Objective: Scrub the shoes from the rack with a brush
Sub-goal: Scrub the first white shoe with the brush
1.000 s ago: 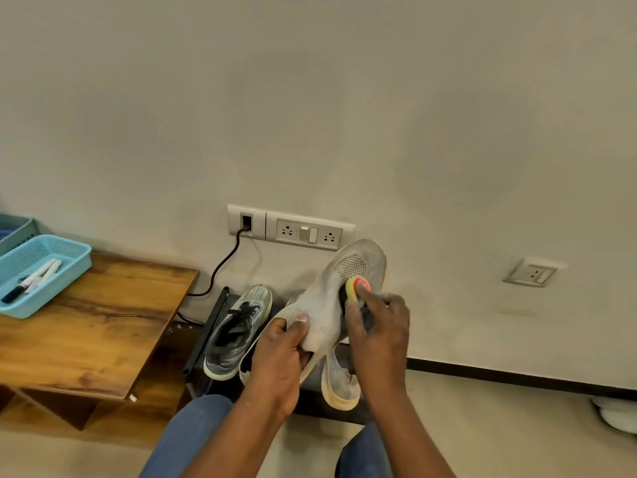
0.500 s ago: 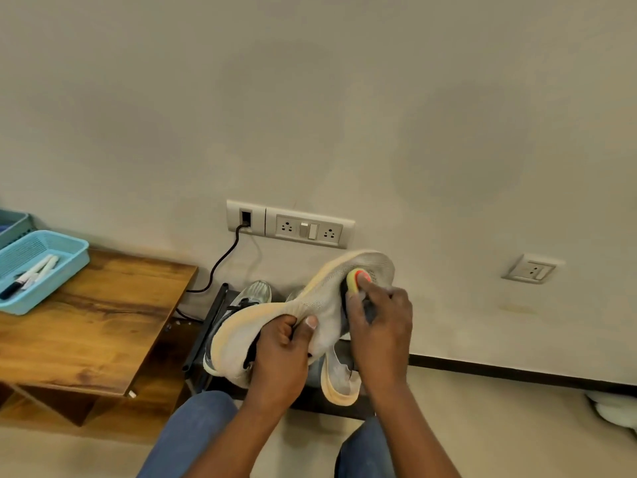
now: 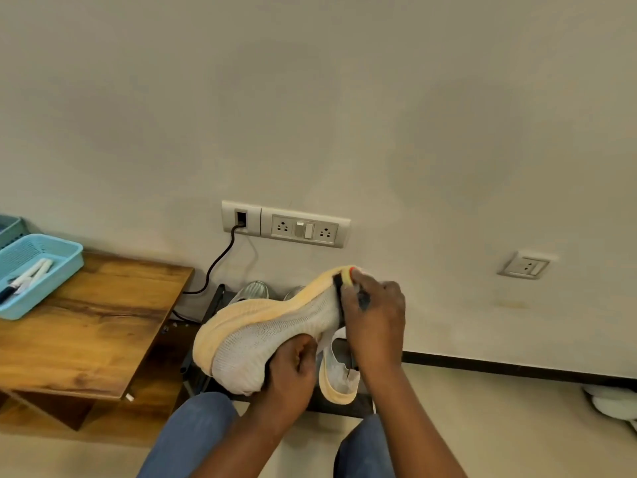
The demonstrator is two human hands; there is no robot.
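At lower centre of the frame, your left hand (image 3: 293, 367) grips the white knit shoe (image 3: 272, 336), turned on its side with the yellowish sole uppermost. Your right hand (image 3: 374, 315) curls round the brush (image 3: 345, 280), pressing it against the shoe's right end. Beneath, a second shoe (image 3: 336, 377) lies on the dark rack (image 3: 339, 407).

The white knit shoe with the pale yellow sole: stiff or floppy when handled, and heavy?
The white knit shoe with the pale yellow sole probably flexes easily: its sole curves in a wave. It seems light, since the left hand alone grips it while the right hand works the brush.
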